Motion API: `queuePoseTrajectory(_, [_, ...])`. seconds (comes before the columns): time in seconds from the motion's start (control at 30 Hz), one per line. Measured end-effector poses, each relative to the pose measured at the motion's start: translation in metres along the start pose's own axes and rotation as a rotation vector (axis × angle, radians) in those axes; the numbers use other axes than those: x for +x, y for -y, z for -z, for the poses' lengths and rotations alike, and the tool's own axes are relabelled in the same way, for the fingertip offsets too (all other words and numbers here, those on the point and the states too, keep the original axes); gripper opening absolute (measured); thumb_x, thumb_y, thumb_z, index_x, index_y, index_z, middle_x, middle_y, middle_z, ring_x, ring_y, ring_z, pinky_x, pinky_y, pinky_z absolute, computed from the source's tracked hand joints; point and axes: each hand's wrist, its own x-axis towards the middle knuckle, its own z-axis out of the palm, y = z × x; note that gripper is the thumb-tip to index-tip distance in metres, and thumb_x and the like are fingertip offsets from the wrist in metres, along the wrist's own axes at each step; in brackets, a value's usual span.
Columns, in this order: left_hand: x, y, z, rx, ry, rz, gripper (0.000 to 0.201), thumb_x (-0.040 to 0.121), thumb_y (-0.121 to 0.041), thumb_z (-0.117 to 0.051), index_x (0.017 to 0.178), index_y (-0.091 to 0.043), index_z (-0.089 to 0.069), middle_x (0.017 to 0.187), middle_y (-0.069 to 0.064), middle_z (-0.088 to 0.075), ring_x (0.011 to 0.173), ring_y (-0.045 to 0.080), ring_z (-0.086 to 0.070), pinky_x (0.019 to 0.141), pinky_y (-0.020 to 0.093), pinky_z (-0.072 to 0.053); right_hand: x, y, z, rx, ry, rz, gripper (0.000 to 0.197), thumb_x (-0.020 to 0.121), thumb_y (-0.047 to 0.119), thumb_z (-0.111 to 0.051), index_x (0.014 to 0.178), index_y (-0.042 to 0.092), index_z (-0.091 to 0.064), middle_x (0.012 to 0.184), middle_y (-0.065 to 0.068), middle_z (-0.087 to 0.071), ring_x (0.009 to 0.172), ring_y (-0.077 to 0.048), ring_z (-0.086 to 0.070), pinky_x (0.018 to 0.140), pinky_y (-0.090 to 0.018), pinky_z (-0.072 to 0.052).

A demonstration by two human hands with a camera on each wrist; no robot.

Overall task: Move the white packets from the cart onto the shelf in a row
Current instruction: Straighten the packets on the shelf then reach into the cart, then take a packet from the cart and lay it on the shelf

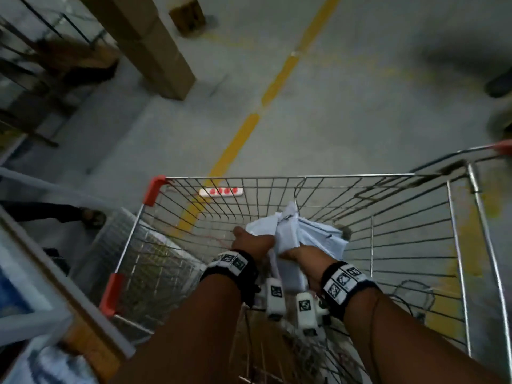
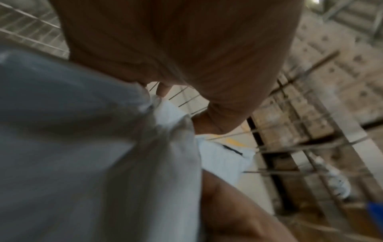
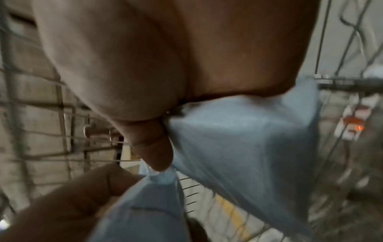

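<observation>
Both my hands are inside the wire cart (image 1: 454,245), holding a bunch of white packets (image 1: 288,231) above its floor. My left hand (image 1: 250,241) grips the bunch from the left side. My right hand (image 1: 300,254) grips it from the right, with packets fanning out past it. In the left wrist view a white packet (image 2: 93,147) fills the left half below my palm (image 2: 186,57). In the right wrist view my right thumb (image 3: 153,147) presses on a white packet (image 3: 248,147), and my left hand (image 3: 62,209) shows at the lower left.
A shelf edge (image 1: 36,273) runs along the left of the cart. Tall cardboard boxes (image 1: 144,42) stand on the floor ahead on the left. A yellow line (image 1: 249,128) crosses the grey floor. A white tag (image 1: 220,191) with red marks hangs on the cart's front wall.
</observation>
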Motion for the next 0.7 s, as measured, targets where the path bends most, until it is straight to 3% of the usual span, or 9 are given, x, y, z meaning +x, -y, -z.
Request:
queuePoseTrajectory(0.1, [-0.042,0.002,0.021,-0.22,0.026,-0.065,0.072,0.083,-0.032,-0.075,0.137,-0.012,-0.032,0.122,0.014,-0.055,0.099,0.032,-0.059,0.079,0.04,-0.053,-0.05,0.023,-0.017,0.215,0.145,0.012,0.029,0.096,0.017,-0.066,0.122,0.002,-0.07,0.099,-0.022,-0.078,0.086,-0.037,-0.075,0.081,-0.045,-0.059])
queuePoseTrajectory(0.17, [-0.073,0.004,0.036,-0.345,0.06,-0.111,0.063,0.079,-0.037,-0.077,0.127,-0.017,-0.041,0.115,0.013,-0.061,0.095,0.032,-0.065,0.08,0.042,-0.057,-0.09,0.036,-0.034,0.339,0.239,0.023,0.032,0.101,0.018,-0.056,0.126,0.002,-0.068,0.115,-0.027,-0.075,0.102,-0.041,-0.074,0.095,-0.05,-0.056])
queuePoseTrajectory(0.27, [-0.117,0.015,0.057,-0.436,0.075,-0.205,0.066,0.066,-0.062,-0.077,0.119,-0.032,-0.05,0.113,0.012,-0.068,0.096,0.034,-0.072,0.088,0.054,-0.059,-0.14,0.043,-0.058,0.359,0.307,0.067,0.042,0.1,0.026,-0.052,0.135,0.005,-0.066,0.124,-0.024,-0.073,0.116,-0.04,-0.069,0.1,-0.048,-0.053])
queuePoseTrajectory(0.37, [-0.126,0.054,0.068,-0.541,0.004,-0.277,0.097,0.051,-0.094,-0.069,0.134,-0.055,-0.039,0.135,0.009,-0.061,0.11,0.036,-0.068,0.095,0.057,-0.055,-0.196,0.043,-0.087,0.283,0.382,0.165,0.036,0.106,0.027,-0.046,0.133,0.014,-0.065,0.115,-0.014,-0.078,0.105,-0.03,-0.075,0.088,-0.041,-0.059])
queuePoseTrajectory(0.43, [-0.166,0.08,0.087,-0.617,-0.038,-0.314,0.092,0.056,-0.092,-0.066,0.136,-0.059,-0.035,0.141,0.008,-0.057,0.116,0.034,-0.065,0.099,0.056,-0.053,-0.227,0.032,-0.109,0.179,0.429,0.239,0.033,0.108,0.032,-0.048,0.136,0.02,-0.062,0.117,-0.006,-0.078,0.103,-0.021,-0.076,0.088,-0.038,-0.059])
queuePoseTrajectory(0.53, [-0.237,0.121,0.121,-0.771,-0.029,-0.396,0.086,0.07,-0.075,-0.067,0.146,-0.046,-0.038,0.135,0.001,-0.062,0.115,0.027,-0.068,0.1,0.053,-0.053,-0.265,0.009,-0.151,-0.029,0.393,0.307,0.051,0.104,0.043,-0.061,0.15,0.02,-0.053,0.15,-0.01,-0.059,0.135,-0.027,-0.06,0.116,-0.05,-0.044])
queuePoseTrajectory(0.6, [-0.263,0.161,0.135,-0.848,-0.062,-0.427,0.074,0.072,-0.07,-0.067,0.138,-0.043,-0.048,0.13,0.0,-0.067,0.111,0.023,-0.07,0.101,0.05,-0.054,-0.292,-0.009,-0.184,-0.116,0.41,0.356,0.053,0.109,0.033,-0.053,0.156,0.01,-0.043,0.161,-0.01,-0.044,0.147,-0.028,-0.043,0.124,-0.047,-0.032])
queuePoseTrajectory(0.67, [-0.281,0.201,0.149,-0.861,-0.13,-0.413,0.067,0.073,-0.072,-0.065,0.135,-0.051,-0.05,0.132,-0.002,-0.065,0.115,0.019,-0.068,0.105,0.047,-0.051,-0.318,-0.032,-0.214,-0.183,0.425,0.342,0.045,0.113,0.027,-0.044,0.152,0.006,-0.046,0.152,-0.004,-0.048,0.138,-0.024,-0.048,0.111,-0.035,-0.04])
queuePoseTrajectory(0.7, [-0.286,0.221,0.155,-0.858,-0.17,-0.403,0.068,0.073,-0.074,-0.062,0.137,-0.052,-0.049,0.134,-0.003,-0.064,0.117,0.019,-0.066,0.107,0.045,-0.049,-0.327,-0.045,-0.228,-0.205,0.44,0.337,0.045,0.112,0.032,-0.047,0.148,0.006,-0.054,0.145,-0.002,-0.055,0.129,-0.024,-0.055,0.103,-0.035,-0.045])
